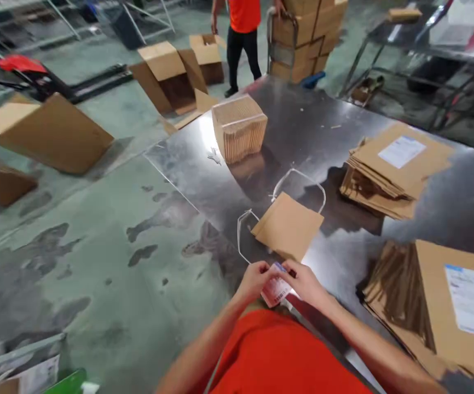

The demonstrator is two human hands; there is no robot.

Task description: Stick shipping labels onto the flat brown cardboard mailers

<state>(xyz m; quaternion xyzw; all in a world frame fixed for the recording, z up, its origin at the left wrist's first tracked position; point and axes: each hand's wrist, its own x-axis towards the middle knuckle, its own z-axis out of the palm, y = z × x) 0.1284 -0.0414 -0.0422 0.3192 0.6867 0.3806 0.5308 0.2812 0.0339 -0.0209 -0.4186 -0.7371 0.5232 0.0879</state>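
Close to my body, over the near table edge, my left hand [257, 280] and my right hand [302, 279] are both closed on a pinkish-white printed label [276, 289] with a barcode. Fingers of each hand pinch its upper part. Whether it is a single sheet or a thin packet, I cannot tell. Just beyond my hands lies a small stack of flat brown cardboard pieces [290, 225]. Loops of white strap [298, 172] stick out from this stack on two sides.
A strapped block of folded cardboard [239, 128] stands on the metal table [294, 117]. Cardboard stacks with white labels, one farther back [397, 158] and one nearer [458, 295], lie at right. Open boxes [171, 76] sit on the floor. A person [243, 38] stands beside a loaded cart [302, 38].
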